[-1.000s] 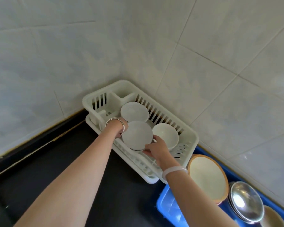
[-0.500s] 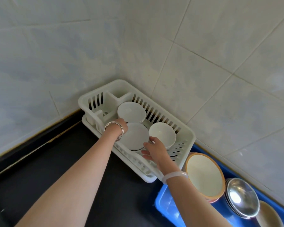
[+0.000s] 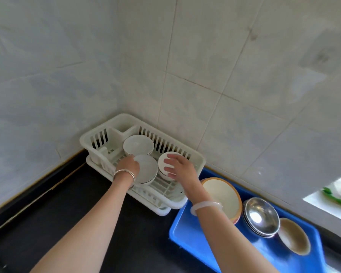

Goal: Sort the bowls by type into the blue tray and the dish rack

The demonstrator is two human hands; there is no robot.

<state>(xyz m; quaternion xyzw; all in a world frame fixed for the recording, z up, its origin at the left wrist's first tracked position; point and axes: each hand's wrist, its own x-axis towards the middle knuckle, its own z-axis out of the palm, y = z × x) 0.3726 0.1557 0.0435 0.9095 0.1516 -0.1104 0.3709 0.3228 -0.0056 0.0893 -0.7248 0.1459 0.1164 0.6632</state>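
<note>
- The white dish rack (image 3: 193, 160) is set in the corner of the tiled wall (image 3: 244, 75), on a black counter (image 3: 67, 213); three white bowls are held in it.
- The back bowl (image 3: 138, 144) is seen upright near the rack's rear slats, touched by neither hand.
- The middle bowl (image 3: 148, 169) is gripped at its left rim by the left hand (image 3: 129, 165), whose fingers are curled over the edge; a silver bangle (image 3: 124, 174) is worn on that wrist.
- The right-hand bowl (image 3: 165, 164) is grasped by the right hand (image 3: 182, 168), its fingers (image 3: 168, 169) spread and curved round the bowl; a white bangle (image 3: 205, 205) is worn on that wrist.
- The blue tray (image 3: 185, 233) is placed just beside the rack, to its right.
- In the tray, a row is formed by an orange-rimmed bowl (image 3: 222, 196), a stack of steel bowls (image 3: 261, 217) and a beige bowl (image 3: 293, 236).
</note>
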